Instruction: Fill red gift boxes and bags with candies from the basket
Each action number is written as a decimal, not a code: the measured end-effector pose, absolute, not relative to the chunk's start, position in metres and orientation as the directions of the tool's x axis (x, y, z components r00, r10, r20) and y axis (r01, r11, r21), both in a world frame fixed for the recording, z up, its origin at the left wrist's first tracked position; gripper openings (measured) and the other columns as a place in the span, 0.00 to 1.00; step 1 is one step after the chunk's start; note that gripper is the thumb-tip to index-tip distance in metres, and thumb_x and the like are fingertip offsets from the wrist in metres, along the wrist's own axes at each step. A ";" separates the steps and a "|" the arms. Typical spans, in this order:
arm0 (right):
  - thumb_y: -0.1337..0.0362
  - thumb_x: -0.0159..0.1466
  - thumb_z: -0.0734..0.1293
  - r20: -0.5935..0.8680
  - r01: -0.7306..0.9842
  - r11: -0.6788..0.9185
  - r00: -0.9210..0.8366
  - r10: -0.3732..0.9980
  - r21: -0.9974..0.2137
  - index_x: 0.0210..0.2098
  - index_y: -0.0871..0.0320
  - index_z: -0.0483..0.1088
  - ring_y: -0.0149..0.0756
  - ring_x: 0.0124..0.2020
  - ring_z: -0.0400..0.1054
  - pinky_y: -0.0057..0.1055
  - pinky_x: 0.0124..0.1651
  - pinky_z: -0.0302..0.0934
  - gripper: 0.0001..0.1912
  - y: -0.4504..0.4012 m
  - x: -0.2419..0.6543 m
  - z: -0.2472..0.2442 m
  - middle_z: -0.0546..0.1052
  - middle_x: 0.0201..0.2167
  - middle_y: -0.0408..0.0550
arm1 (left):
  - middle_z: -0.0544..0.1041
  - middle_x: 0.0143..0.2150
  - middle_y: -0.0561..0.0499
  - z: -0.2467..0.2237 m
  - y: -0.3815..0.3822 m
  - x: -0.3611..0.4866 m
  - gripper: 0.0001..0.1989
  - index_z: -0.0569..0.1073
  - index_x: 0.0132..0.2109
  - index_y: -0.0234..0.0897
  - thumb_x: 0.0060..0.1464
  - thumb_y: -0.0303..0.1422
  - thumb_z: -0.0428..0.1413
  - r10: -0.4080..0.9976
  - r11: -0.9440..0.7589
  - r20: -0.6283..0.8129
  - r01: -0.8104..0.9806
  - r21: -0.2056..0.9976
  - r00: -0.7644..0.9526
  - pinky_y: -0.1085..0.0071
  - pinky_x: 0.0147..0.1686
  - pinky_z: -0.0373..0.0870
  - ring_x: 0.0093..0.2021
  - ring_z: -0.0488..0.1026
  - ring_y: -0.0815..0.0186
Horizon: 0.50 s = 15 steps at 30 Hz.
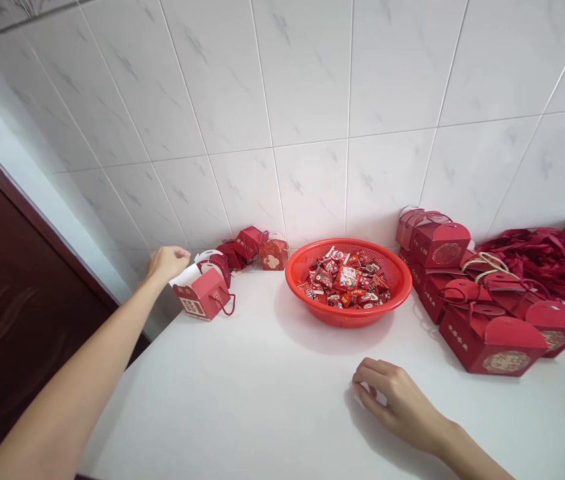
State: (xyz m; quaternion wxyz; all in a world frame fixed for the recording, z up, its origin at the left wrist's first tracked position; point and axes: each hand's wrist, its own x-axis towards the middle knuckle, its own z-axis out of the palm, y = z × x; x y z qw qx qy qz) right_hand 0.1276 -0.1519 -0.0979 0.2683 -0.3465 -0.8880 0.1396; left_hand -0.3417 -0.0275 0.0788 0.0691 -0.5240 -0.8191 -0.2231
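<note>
Specifically, the open red box (206, 295) stood upright at the left edge of the white table (242, 400), near its rear left corner, with its flaps raised and its cord handle hanging toward the basin. The left hand (166, 264) was just beside its raised flap; its fingers were curled inward, and whether they gripped anything could not be determined. Small red boxes (248, 245) were located behind it, along the rear edge. The red basin (348, 316), containing wrapped sweets (348, 279), was positioned near the middle of the rear edge. To its right, stacked red boxes (495, 340) adjoined a heap of red ribbons (537, 257). The right hand (396, 400) was in front of the basin, empty, fingers loosely bent, thumb apart.
</note>
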 end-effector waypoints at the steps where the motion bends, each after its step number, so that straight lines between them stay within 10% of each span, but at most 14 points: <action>1: 0.69 0.70 0.57 0.377 0.541 0.723 -0.620 0.688 -0.430 0.35 0.56 0.70 0.34 0.27 0.67 0.30 0.32 0.59 0.12 -0.152 0.127 -0.098 0.75 0.30 0.48 | 0.84 0.39 0.50 0.079 -0.021 -0.334 0.09 0.79 0.38 0.36 0.50 0.28 0.56 0.840 0.331 0.344 0.899 0.286 -0.419 0.65 0.50 0.72 0.50 0.78 0.55; 9: 0.71 0.68 0.58 0.341 0.570 0.700 -0.615 0.711 -0.430 0.35 0.56 0.70 0.34 0.28 0.67 0.29 0.32 0.58 0.10 -0.149 0.128 -0.098 0.75 0.30 0.47 | 0.74 0.59 0.40 0.064 0.056 -0.255 0.29 0.69 0.64 0.36 0.55 0.32 0.56 0.950 0.134 0.265 0.982 0.136 -0.166 0.64 0.58 0.67 0.59 0.72 0.51; 15: 0.72 0.68 0.58 0.336 0.606 0.677 -0.590 0.734 -0.417 0.34 0.57 0.69 0.34 0.29 0.68 0.29 0.34 0.58 0.10 -0.147 0.129 -0.097 0.76 0.32 0.48 | 0.66 0.65 0.35 0.062 0.097 -0.232 0.21 0.77 0.55 0.35 0.55 0.36 0.56 0.939 0.167 0.287 0.981 0.103 -0.190 0.49 0.61 0.64 0.65 0.63 0.37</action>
